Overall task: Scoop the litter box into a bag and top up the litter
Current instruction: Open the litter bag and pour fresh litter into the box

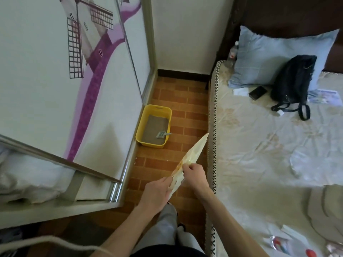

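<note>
A yellow litter box (154,125) sits on the brick-patterned floor (185,101) against the wardrobe (55,80), holding grey litter (155,127) and a grey scoop (161,134). Nearer, the left hand (157,193) and right hand (194,176) both grip a flat plastic bag (193,156). A bed (259,145) flanks the right

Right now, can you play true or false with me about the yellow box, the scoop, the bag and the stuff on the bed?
1. Both hands hold the bag. True: the left hand and the right hand grip it.
2. The scoop lies in the litter box. True.
3. The litter box is red. False: it is yellow.
4. The litter box sits on the bed. False: it is on the floor beside the wardrobe.
5. A black backpack leans against the pillow. True.
</note>
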Tool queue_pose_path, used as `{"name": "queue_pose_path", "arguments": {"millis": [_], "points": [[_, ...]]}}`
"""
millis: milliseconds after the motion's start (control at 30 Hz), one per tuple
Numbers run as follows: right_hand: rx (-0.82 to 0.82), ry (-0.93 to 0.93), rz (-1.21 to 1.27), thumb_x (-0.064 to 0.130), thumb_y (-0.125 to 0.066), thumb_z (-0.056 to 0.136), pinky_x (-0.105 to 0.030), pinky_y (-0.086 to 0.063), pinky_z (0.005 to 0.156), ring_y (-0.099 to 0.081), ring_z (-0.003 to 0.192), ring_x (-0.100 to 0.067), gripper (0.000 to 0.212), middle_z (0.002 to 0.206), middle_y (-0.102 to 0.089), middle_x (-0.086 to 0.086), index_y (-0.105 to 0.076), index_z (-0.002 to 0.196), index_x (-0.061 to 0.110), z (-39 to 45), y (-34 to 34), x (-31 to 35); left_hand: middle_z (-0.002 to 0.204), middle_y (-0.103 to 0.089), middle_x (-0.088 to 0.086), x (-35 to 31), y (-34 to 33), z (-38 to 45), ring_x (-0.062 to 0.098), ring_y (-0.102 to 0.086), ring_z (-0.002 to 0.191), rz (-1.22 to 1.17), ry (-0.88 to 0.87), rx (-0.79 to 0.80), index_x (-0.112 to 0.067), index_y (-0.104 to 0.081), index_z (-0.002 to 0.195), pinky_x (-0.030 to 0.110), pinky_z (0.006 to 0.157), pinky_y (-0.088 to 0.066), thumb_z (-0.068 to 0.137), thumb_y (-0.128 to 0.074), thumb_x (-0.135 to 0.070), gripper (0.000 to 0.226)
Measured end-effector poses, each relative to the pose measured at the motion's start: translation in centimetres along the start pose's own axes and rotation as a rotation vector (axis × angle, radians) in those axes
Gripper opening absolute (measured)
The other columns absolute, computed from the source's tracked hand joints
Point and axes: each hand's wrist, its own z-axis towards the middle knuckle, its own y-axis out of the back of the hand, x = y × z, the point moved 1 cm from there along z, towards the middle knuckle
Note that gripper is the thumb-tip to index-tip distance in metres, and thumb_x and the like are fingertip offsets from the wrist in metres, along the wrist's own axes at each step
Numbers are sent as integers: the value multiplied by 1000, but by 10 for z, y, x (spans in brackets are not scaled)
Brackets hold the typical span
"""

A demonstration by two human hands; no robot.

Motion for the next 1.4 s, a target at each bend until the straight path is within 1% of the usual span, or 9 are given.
{"name": "queue_pose_path", "arguments": {"millis": [200,333,467,633,833,967,1100,1300,1400], "points": [[97,-75,-86,44,-59,94,-26,-44,55,-55,62,-15,47,68,-59,-3,-72,85,-1,52,2,42,96,-69,-8,14,24,64,9,-65,73,76,-13,-17,-22,-61,121,13,59,-40,93,-65,-27,30],[180,-71,-169,29,-58,98,-26,-43,57,-55,65,-15,28,74,-59,-6,-64,81,7,77,-12,76,104,-68,-5,28,38,98,13,-67,85,112,-11,12,-22,-57,127,20,65,-48,97,-57,-26,30],[191,-65,-198,20,-56,98,-20,-35,44,-46,52,-11,28,68,-51,-6,-59,74,7,100,-21,101,91,-68,-11,50,55,122,10,-66,81,-127,162,-45,-27,-60,105,16,66,-44,95,-57,-41,17],[251,-50,-231,19,-56,99,-20,-39,49,-48,49,-10,30,73,-57,-12,-59,74,3,122,-33,130,98,-71,-10,82,59,132,9,-67,84,-141,207,20,-33,-58,118,21,72,-49,93,-43,-64,42],[277,5,-289,20,-57,96,-25,-39,51,-49,56,-17,28,73,-58,-12,-61,75,3,161,-38,163,96,-69,2,99,49,171,21,-68,82,0,245,107,-20,-60,118,37,74,-58,104,-31,-44,40],[252,85,-368,29,-56,96,-28,-39,53,-47,55,-17,34,71,-60,-15,-59,73,4,196,-38,181,98,-70,4,100,45,210,23,-70,84,-4,350,88,-18,-58,120,38,75,-58,107,-31,-41,38],[290,178,-601,63,-48,96,-23,-41,52,-50,50,-8,55,59,-54,5,-56,67,17,226,-39,207,97,-71,-1,108,40,253,14,-72,83,-105,520,30,-20,-64,118,32,76,-61,106,-38,-45,38],[442,304,-952,86,-30,87,-23,-55,67,-63,62,-4,72,72,-65,9,-62,76,23,266,-46,239,91,-73,-8,114,30,291,8,-72,78,-258,807,31,-20,-69,110,14,72,-56,101,-51,-43,31],[466,430,-1063,85,-32,87,-28,-59,68,-68,66,-4,67,82,-71,11,-66,83,27,284,-55,241,100,-73,-3,114,18,306,8,-71,86,-271,827,103,-18,-64,121,22,79,-58,103,-47,-39,32]]}}
